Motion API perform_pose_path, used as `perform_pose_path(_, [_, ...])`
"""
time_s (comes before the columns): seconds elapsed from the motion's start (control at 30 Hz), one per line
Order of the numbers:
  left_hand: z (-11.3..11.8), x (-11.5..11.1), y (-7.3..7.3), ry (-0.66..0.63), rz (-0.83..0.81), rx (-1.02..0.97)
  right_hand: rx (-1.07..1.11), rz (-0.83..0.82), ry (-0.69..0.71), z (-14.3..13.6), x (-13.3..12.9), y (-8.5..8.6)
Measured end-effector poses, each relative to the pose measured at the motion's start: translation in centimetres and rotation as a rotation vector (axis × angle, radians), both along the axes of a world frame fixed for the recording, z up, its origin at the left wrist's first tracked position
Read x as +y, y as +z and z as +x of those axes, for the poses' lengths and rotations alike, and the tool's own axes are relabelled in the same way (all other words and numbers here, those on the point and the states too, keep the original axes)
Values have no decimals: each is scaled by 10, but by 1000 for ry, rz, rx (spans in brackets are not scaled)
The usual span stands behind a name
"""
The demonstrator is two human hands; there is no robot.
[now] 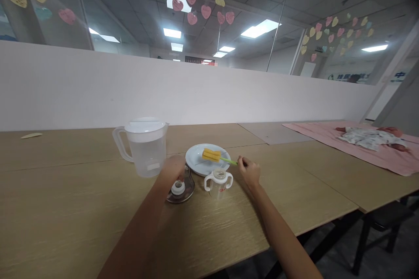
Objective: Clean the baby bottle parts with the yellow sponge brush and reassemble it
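Observation:
My right hand [249, 171] is closed round the green handle of a bottle brush [212, 155]. The brush's yellow sponge head is over a white plate [194, 164]. My left hand [174, 168] points fingers down over a small metal tray [187, 195], fingers together; what they pinch is hidden. Just below them, a white bottle collar [178, 188] lies in the tray. Between my hands, in front of the plate, a clear baby bottle [218, 185] with two white handles stands upright with its top uncovered.
A clear lidded pitcher [147, 152] with liquid stands behind my left hand. A baby-like figure [366, 137] in patterned clothes lies on a pink cloth [314, 133] at far right. A low white wall [196, 91] borders the table's back. A dark stool [386, 218] is beyond the front edge.

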State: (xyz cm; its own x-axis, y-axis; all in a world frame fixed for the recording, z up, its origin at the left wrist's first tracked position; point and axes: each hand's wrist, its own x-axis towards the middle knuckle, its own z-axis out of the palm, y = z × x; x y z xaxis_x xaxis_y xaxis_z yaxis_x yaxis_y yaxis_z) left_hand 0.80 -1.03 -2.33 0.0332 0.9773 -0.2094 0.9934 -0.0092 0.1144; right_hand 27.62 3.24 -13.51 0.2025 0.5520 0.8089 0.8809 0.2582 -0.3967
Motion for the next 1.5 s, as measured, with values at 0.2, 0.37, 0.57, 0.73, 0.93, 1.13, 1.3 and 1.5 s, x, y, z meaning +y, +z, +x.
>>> perform_pose_path(0.2, [7,-4,5,-9,-118,52,-9,-6,-12,0,0,0])
perform_pose_path(0.37, [10,-9,12,-31,-107,59,-12,-11,-11,0,0,-1])
perform_pose_path(0.57, [16,-28,37,-177,8,18,9,-26,-6,-2,0,0])
perform_pose_path(0.73, [35,-46,44,-428,51,-235,57,-68,-9,-4,-1,5])
perform_pose_path(0.93, [62,-39,17,-635,124,-260,109,-99,-11,-3,1,5])
perform_pose_path(1.13, [70,-32,5,-608,131,-263,131,-96,5,-1,1,3])
perform_pose_path(1.3, [74,-38,10,-575,316,-279,200,-107,-10,2,0,5])
perform_pose_path(1.5, [68,-42,25,-630,523,-596,427,-170,-82,9,2,8])
